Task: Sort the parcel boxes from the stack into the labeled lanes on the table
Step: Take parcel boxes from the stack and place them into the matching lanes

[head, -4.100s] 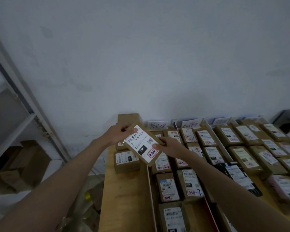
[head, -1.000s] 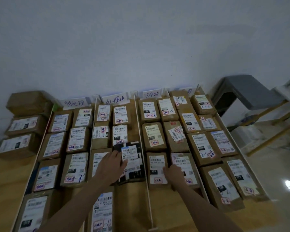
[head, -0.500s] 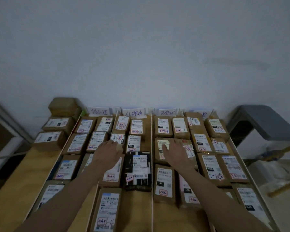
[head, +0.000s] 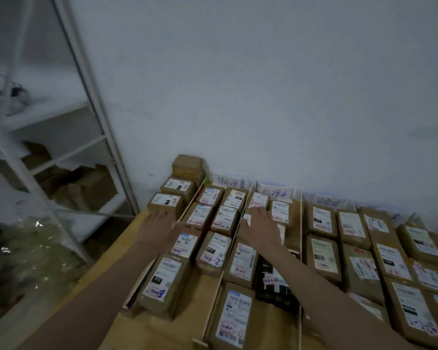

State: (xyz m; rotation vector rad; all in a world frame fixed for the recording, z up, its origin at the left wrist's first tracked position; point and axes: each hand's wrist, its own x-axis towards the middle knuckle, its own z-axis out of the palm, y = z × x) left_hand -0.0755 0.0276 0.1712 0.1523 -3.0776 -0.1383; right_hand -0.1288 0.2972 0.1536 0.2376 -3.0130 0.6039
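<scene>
Brown parcel boxes with white labels fill the lanes on the wooden table (head: pixel 147 327). A short stack of parcels (head: pixel 166 202) stands at the table's far left corner, outside the lanes. My left hand (head: pixel 157 227) reaches toward that stack with fingers spread, its fingertips at the nearest stack box, holding nothing. My right hand (head: pixel 261 228) stretches out flat over parcels in the second lane, fingers straight, holding nothing. Handwritten lane signs (head: pixel 276 193) stand along the wall behind the lanes.
A white metal shelving rack (head: pixel 68 152) with crumpled cardboard stands left of the table. Thin white dividers (head: pixel 234 236) separate the lanes. A black parcel (head: pixel 273 281) lies under my right forearm. Clear plastic wrap lies on the floor at the left.
The view has swung left, so the rack is now in sight. Both hands have moved left and forward: the left one from the lanes to the stack, the right one from the third lane to the second.
</scene>
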